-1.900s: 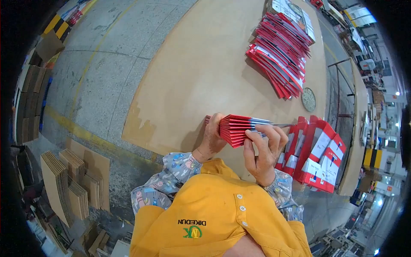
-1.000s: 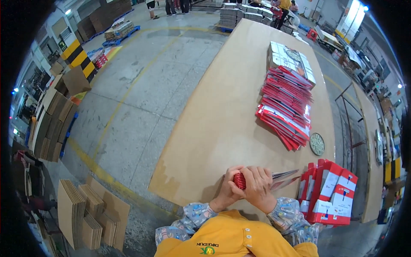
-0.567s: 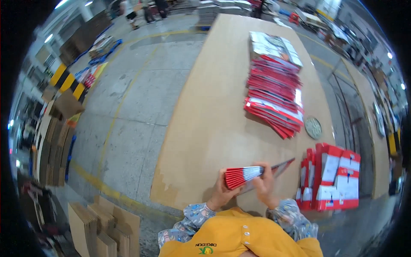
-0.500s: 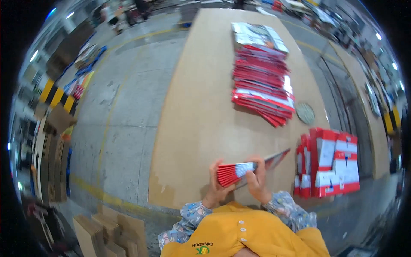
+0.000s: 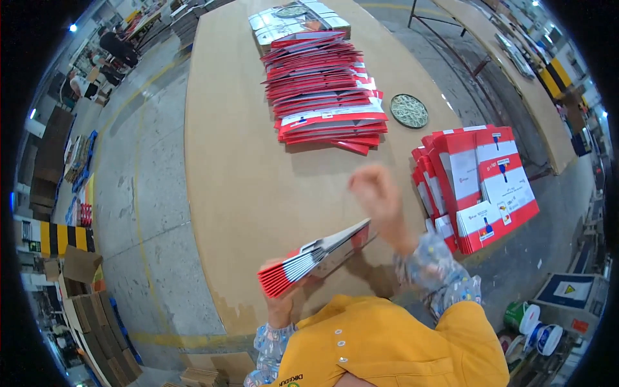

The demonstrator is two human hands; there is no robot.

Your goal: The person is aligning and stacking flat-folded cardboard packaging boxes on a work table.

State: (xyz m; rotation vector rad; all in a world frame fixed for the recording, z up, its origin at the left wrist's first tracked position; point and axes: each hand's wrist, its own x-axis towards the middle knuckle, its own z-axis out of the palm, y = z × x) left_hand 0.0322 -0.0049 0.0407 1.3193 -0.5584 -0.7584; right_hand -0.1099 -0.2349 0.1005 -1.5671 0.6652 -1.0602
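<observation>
My left hand (image 5: pixel 281 308) is closed around the lower left end of a bundle of folded red-and-white card sleeves (image 5: pixel 311 259), held on edge and fanned slightly near the front of the table. Up and to the right of it, my right hand (image 5: pixel 380 197) is raised over the tabletop, apart from the bundle; motion smears its fingers, and nothing shows in them. A long overlapping row of similar red-and-white sleeves (image 5: pixel 325 90) lies farther back. Several more piles of sleeves (image 5: pixel 493 187) lie at the table's right edge.
The brown table (image 5: pixel 225 148) runs away from me. A round dish-like thing with a pale pattern (image 5: pixel 409 111) lies beside the row, and a strapped stack of printed sheets (image 5: pixel 290 22) is at its far end. Flattened cartons (image 5: pixel 103 329) stand on the floor at left, tubs (image 5: pixel 548 338) at lower right.
My right hand has left the bundle and risen away to the right. The left hand keeps hold of the bundle. The whole view has shifted, showing more of the floor at right.
</observation>
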